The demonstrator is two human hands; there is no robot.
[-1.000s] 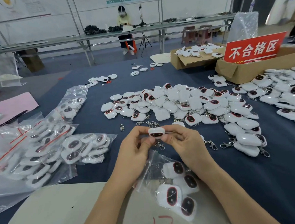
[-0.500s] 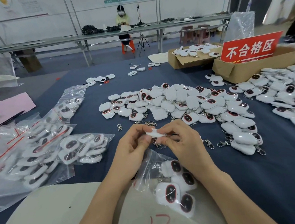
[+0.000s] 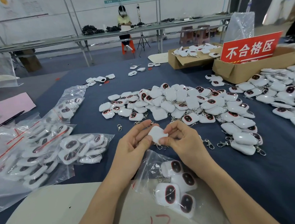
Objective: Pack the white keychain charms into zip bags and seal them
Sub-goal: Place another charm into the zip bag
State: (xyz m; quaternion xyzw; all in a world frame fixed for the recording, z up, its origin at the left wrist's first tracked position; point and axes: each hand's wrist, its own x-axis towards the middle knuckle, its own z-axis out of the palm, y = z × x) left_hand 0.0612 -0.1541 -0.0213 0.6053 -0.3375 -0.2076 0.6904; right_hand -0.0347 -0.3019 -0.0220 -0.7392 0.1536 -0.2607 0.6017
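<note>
White charm [image 3: 157,134] sat pinched between fingers [image 3: 172,126] of left hand [image 3: 135,144] and right hand [image 3: 182,139] | best bet was to feed chain first into zip bag [image 3: 145,165] — surface's near edge.

A long grey workbench [image 3: 102,36] stands before a white wall [image 3: 30,23], stools [image 3: 197,34] under it.

The charm [image 3: 157,134] shows plain white. The pile [image 3: 186,103] is white with dark ovals rimmed red. The cloth [image 3: 279,154] is dark blue, the sign [image 3: 251,48] red with white characters, the boxes [image 3: 235,71] brown, the paper [image 3: 7,107] pink, the bags [image 3: 40,152] clear with red lines, the board [image 3: 45,217] beige with red marks.
</note>
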